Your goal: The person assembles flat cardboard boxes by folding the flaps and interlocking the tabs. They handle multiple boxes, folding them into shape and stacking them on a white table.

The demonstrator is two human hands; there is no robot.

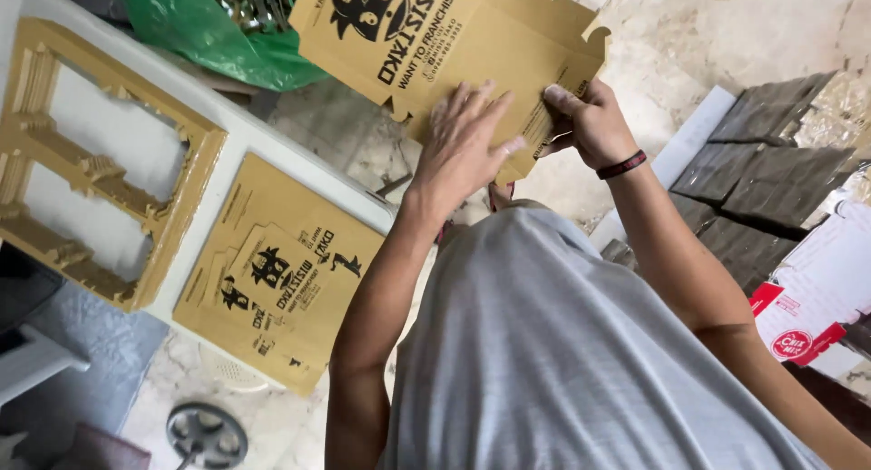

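Note:
A flat brown cardboard box blank [472,44] with black printing and notched edges is held up in front of me. My left hand [461,141] lies flat on its lower part, fingers spread and pressing. My right hand [585,118], with a dark band on the wrist, pinches the blank's lower right edge between thumb and fingers. My grey shirt fills the lower middle of the view.
A stack of printed brown cardboard blanks [277,275] lies on the white table [299,166] at left, beside a cardboard frame of punched-out waste [91,161]. A green plastic bag [213,30] is behind. Dark flat stacks [771,152] and a white-and-red box [817,298] sit at right.

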